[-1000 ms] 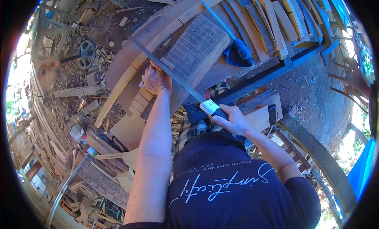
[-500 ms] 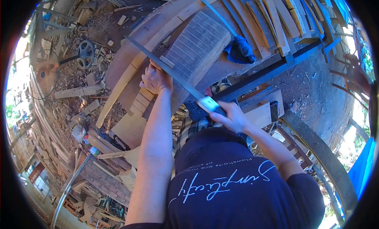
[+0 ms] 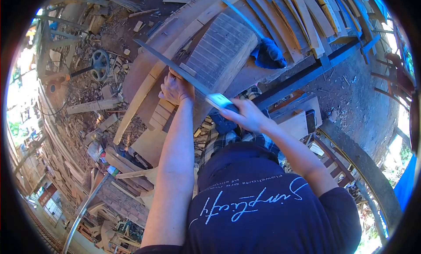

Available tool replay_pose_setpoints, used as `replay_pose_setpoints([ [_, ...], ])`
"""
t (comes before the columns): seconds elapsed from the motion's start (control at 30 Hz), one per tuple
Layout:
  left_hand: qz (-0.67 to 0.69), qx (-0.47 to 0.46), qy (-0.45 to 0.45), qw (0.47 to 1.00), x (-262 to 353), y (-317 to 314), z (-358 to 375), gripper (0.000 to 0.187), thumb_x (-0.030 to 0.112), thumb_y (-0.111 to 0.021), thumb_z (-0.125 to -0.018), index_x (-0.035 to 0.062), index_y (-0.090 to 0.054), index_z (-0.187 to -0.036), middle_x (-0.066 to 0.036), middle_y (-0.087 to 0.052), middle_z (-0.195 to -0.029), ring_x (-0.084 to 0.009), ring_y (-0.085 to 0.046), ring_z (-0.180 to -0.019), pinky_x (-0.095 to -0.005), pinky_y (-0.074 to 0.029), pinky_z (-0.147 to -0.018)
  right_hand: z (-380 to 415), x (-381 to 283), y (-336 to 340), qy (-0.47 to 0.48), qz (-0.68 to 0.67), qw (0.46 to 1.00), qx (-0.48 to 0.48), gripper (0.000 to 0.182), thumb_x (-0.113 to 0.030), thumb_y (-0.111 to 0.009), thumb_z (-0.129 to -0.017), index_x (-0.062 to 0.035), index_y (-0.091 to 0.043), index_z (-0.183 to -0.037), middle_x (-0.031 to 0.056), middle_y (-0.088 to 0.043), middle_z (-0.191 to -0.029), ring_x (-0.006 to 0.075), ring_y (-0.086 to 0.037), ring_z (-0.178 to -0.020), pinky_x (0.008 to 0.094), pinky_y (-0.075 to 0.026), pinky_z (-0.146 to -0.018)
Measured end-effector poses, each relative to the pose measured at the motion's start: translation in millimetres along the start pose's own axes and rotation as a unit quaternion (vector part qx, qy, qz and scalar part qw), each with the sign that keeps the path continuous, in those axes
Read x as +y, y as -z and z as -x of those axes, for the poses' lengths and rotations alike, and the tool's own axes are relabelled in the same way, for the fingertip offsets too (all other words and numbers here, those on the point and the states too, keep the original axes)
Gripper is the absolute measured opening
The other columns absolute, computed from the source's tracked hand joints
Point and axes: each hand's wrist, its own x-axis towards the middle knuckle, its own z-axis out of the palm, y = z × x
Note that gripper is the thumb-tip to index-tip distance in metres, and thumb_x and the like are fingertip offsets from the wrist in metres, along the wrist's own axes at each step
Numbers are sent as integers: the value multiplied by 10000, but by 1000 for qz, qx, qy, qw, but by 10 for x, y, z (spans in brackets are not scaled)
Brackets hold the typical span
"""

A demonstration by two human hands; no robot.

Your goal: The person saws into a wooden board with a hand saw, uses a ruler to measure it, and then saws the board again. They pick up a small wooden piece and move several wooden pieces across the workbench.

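Observation:
My right hand [image 3: 247, 115] is wrapped round the dark handle of a handsaw [image 3: 175, 67]. The saw's long straight blade runs up and left, with a pale bright metal part near the handle. My left hand [image 3: 176, 88] is closed at the blade's near side, by the edge of a large wooden block [image 3: 221, 41] with a grooved top. A small piece of wood [image 3: 187, 69] shows just across the blade on the block. It seems to continue under the blade into my left fingers, which hide the rest.
A curved wooden piece [image 3: 149, 81] arcs left of the block. Dark blue cloth [image 3: 269, 54] lies to the block's right, beside several planks [image 3: 302, 24]. A dark beam [image 3: 307, 74] crosses at right. Wood scraps and a handwheel [image 3: 100, 65] are at left.
My right hand and the saw handle have moved left and up toward my left hand, sliding the blade along its line. The left hand stays in place at the block.

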Motion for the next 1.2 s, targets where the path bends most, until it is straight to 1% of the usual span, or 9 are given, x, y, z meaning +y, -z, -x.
replay_pose_setpoints([
  [0.13, 25, 31, -3, 999, 40, 107, 21, 484, 497, -371, -955, 173, -727, -909, -68, -713, -870, -293, -654, -853, -451, -396, -835, -266, -78, -138, -48, -2, 999, -11, 722, -638, -521, -878, 37, -650, -1099, 245, -663, -821, 399, -647, -797, 441, -488, -743],
  [0.27, -10, -26, 33, 999, 260, 319, 79, 548, 475, -270, -1006, 185, -725, -918, -43, -697, -907, -272, -598, -913, -432, -334, -870, 528, 158, 83, -28, -32, 999, -6, 706, -633, -526, -879, 28, -653, -1090, 211, -661, -790, 324, -659, -759, 409, -490, -716],
  [0.37, -17, -2, 3, 1000, 165, 208, 77, 547, 482, -274, -1006, 186, -725, -915, -42, -697, -902, -272, -600, -916, -435, -332, -867, 410, 120, 63, -34, -55, 998, -15, 677, -619, -535, -880, 19, -662, -1068, 157, -659, -773, 238, -652, -726, 372, -486, -693],
  [0.47, -5, 12, 6, 1000, 163, 217, 64, 534, 475, -284, -1008, 184, -723, -917, -41, -696, -904, -274, -600, -914, -440, -333, -864, -290, 11, -141, -46, -28, 998, -11, 692, -631, -515, -888, 43, -651, -963, 183, -645, -734, 281, -653, -717, 399, -479, -679],
  [0.6, 6, -5, -6, 1000, 106, 173, 56, 520, 465, -298, -1009, 182, -723, -912, -39, -690, -893, -270, -597, -898, -442, -338, -854, -7, -59, -173, -12, -31, 999, 35, 704, -637, -516, -885, 46, -650, -987, 228, -663, -779, 349, -672, -756, 416, -483, -685],
  [0.7, -18, 6, -14, 1000, 206, 228, 67, 528, 477, -300, -1004, 179, -725, -905, -39, -687, -893, -271, -597, -898, -443, -339, -849, 625, 169, 9, -28, -20, 999, 11, 698, -641, -515, -883, 28, -657, -1021, 213, -663, -776, 332, -670, -758, 415, -486, -692],
  [0.97, 21, 20, 8, 1000, 131, 220, 44, 552, 550, -320, -966, 193, -741, -938, -42, -719, -900, -297, -650, -896, -482, -376, -852, -318, 79, -165, -18, 21, 1000, -1, 665, -601, -517, -899, 37, -651, -1033, 200, -654, -765, 329, -664, -762, 422, -487, -707],
  [1.03, 25, 12, 24, 999, 165, 196, 49, 552, 468, -287, -1009, 170, -734, -884, -48, -699, -891, -283, -609, -897, -451, -338, -848, -42, 156, -77, 12, 6, 1000, 7, 658, -583, -537, -892, 46, -644, -1055, 212, -658, -802, 319, -668, -803, 421, -485, -732],
  [1.2, -20, 21, 7, 1000, 129, 145, 59, 569, 476, -266, -1010, 174, -739, -915, -48, -703, -904, -279, -612, -921, -461, -338, -859, 550, 373, 110, -25, -48, 998, -21, 614, -532, -565, -896, 52, -637, -1068, 208, -659, -825, 295, -650, -793, 397, -475, -736],
])
